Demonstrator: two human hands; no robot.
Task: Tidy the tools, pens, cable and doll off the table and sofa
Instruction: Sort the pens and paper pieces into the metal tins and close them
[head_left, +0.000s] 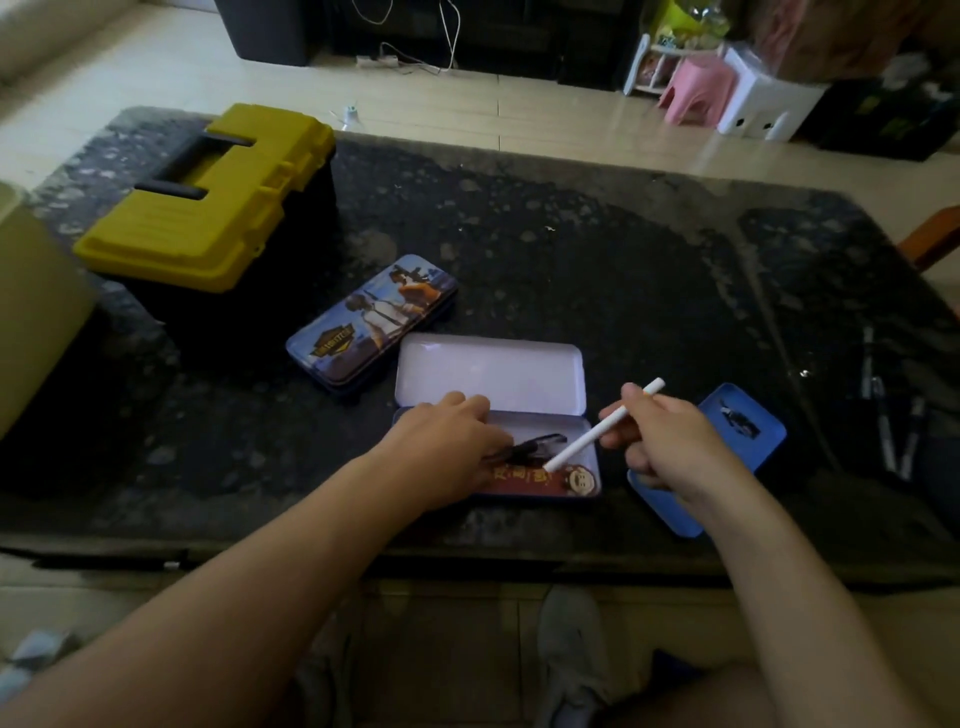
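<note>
Yellow toolbox (208, 202) sits far left on the table (623, 260), closed picture tin (371, 322) next to it. My left hand (447, 447) is down in the open tin (491, 371) over a dark pen (540, 444), can't tell if it's gripping. Right hand (670, 441) pinches a white pen (602, 426), lower end over that tin. Two more pens (893, 415) lie far right.

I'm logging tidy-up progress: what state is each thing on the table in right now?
Yellow toolbox: lid shut.
Printed tin: shut, lying flat.
Middle tin: open, lid up.
White pen: pinched in right hand, tip over the middle tin.
Black pen: in middle tin, under left hand; grip hidden.
Blue tin: partly behind right hand, open or shut unclear.
Dark pens: loose at table's right side.
</note>
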